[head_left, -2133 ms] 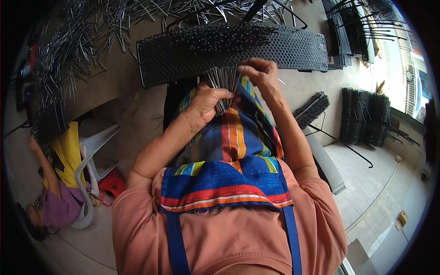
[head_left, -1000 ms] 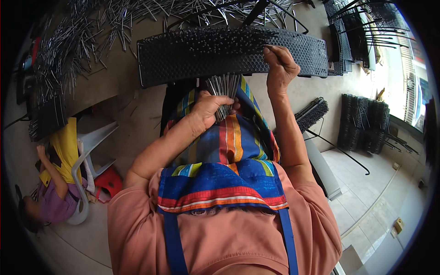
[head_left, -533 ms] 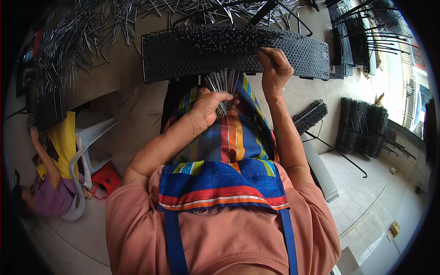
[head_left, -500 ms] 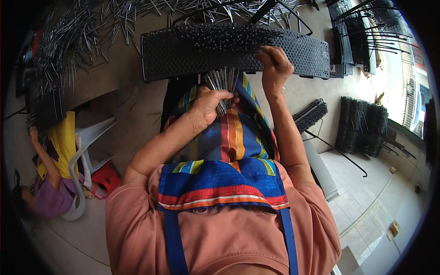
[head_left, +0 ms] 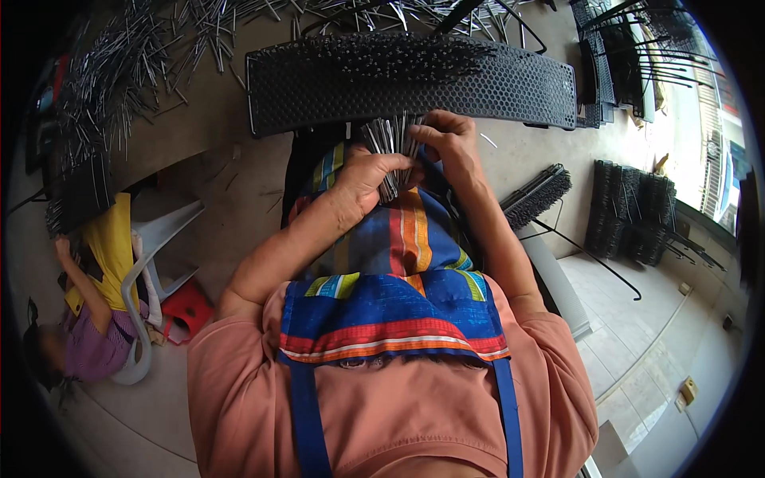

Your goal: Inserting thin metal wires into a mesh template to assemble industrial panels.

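Gripping one fanned bundle of thin, shiny sticks (head_left: 386, 137), too many to count, in left hand (head_left: 365, 175) over one striped cloth apron (head_left: 408, 231); bending right hand (head_left: 451, 145) at bundle's edge, unclear whether pinching, beside one long, black, honeycomb-holed panel (head_left: 502, 89).

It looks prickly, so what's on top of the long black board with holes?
Dark rods crowd the far side of the black board. Bare holes show at its right end; those beneath the rods are hidden.
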Demonstrator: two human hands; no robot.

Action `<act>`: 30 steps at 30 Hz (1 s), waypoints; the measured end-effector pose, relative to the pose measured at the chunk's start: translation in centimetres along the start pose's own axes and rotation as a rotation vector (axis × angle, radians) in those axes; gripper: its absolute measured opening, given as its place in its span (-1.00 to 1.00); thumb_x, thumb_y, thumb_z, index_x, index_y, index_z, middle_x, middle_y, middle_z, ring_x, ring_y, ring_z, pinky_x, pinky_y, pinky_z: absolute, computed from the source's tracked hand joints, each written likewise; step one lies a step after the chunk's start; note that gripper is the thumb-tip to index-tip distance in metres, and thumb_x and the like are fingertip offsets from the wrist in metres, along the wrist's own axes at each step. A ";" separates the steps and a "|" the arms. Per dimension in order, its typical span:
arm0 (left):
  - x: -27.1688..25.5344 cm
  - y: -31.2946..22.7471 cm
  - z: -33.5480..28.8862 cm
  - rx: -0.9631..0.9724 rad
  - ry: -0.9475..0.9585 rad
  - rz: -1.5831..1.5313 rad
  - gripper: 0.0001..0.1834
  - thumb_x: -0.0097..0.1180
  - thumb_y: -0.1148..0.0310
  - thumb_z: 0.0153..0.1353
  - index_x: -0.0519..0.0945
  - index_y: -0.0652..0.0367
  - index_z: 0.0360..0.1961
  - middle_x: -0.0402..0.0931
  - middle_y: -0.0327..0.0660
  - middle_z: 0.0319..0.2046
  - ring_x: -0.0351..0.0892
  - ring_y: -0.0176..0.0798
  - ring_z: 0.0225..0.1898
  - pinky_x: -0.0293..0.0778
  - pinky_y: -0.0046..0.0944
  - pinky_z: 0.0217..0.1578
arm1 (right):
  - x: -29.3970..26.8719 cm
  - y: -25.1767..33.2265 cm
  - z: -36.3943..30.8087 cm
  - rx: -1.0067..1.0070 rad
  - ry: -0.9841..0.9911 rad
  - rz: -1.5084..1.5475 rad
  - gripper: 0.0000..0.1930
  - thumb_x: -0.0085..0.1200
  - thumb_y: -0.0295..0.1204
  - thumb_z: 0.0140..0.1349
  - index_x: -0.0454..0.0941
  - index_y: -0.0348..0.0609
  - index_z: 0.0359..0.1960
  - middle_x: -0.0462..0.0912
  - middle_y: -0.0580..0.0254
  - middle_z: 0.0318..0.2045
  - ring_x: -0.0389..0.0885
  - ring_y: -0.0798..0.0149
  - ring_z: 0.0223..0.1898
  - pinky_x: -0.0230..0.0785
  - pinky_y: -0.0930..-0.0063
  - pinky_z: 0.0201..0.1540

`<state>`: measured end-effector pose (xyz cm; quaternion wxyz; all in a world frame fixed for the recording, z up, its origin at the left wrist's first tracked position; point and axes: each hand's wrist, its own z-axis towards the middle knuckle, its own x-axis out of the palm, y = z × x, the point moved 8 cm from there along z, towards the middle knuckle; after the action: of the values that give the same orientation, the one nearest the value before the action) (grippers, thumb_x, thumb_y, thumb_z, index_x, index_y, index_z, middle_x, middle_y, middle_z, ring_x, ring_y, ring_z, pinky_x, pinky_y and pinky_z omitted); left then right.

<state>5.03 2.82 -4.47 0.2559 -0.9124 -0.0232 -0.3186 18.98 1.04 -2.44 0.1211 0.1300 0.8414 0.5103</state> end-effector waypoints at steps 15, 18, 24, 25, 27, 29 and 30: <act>-6.6 -2.0 -1.8 0.060 -0.192 -0.070 -0.87 0.19 0.63 0.04 0.59 0.38 -0.32 0.63 0.00 -0.45 0.68 -0.09 -0.48 0.64 -0.18 -0.49 | 4.2 8.1 3.0 -0.795 -0.194 -0.028 -0.90 0.23 -0.70 0.03 0.65 -0.33 -0.38 0.61 0.33 -0.40 0.53 0.54 -0.38 0.37 0.71 -0.30; -6.8 -2.0 -1.9 0.049 -0.202 -0.076 -0.86 0.20 0.58 0.06 0.58 0.36 -0.31 0.63 -0.01 -0.45 0.68 -0.11 -0.48 0.63 -0.20 -0.50 | 4.9 8.9 2.7 -0.847 -0.201 -0.127 -0.89 0.23 -0.70 0.02 0.66 -0.33 -0.38 0.62 0.31 -0.41 0.55 0.52 -0.37 0.38 0.69 -0.30; -6.7 -2.1 -1.7 0.078 -0.202 -0.089 -0.88 0.20 0.58 0.07 0.59 0.33 -0.32 0.63 -0.05 -0.46 0.67 -0.14 -0.48 0.62 -0.23 -0.50 | 6.5 8.4 2.7 -0.839 -0.223 -0.375 -0.85 0.27 -0.66 -0.03 0.68 -0.29 -0.37 0.64 0.23 -0.43 0.60 0.42 -0.40 0.43 0.60 -0.33; -6.7 -2.1 -1.6 0.089 -0.196 -0.096 -0.88 0.20 0.58 0.07 0.60 0.32 -0.33 0.63 -0.05 -0.47 0.67 -0.15 -0.49 0.62 -0.24 -0.50 | 6.7 8.8 2.2 -0.847 -0.276 -0.439 -0.85 0.28 -0.64 -0.03 0.68 -0.26 -0.36 0.64 0.22 -0.44 0.61 0.38 -0.43 0.44 0.57 -0.35; -6.8 -1.8 -1.4 0.072 -0.192 -0.104 -0.89 0.20 0.57 0.06 0.60 0.32 -0.33 0.63 -0.06 -0.46 0.67 -0.15 -0.49 0.62 -0.24 -0.50 | 6.8 9.1 1.9 -0.851 -0.328 -0.502 -0.84 0.29 -0.62 -0.03 0.69 -0.23 -0.36 0.64 0.21 -0.45 0.62 0.34 -0.45 0.45 0.54 -0.37; -6.9 -1.7 -1.3 0.049 -0.187 -0.108 -0.89 0.20 0.57 0.06 0.60 0.32 -0.34 0.63 -0.06 -0.46 0.66 -0.15 -0.49 0.62 -0.23 -0.50 | 7.0 9.4 1.7 -0.929 -0.318 -0.562 -0.85 0.28 -0.58 -0.01 0.70 -0.16 -0.35 0.63 0.20 -0.48 0.63 0.24 -0.50 0.46 0.48 -0.41; -7.0 -1.4 -1.2 0.021 -0.193 -0.131 -0.89 0.20 0.57 0.06 0.60 0.32 -0.34 0.63 -0.06 -0.46 0.66 -0.15 -0.48 0.61 -0.23 -0.48 | 6.9 9.4 1.8 -0.924 -0.320 -0.564 -0.85 0.28 -0.58 -0.01 0.70 -0.16 -0.35 0.63 0.20 -0.48 0.63 0.24 -0.50 0.46 0.48 -0.41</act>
<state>-1.54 4.28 -7.17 0.2407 -0.9326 -0.1105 -0.2452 14.01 9.11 4.65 0.4233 -0.0906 0.5038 0.7476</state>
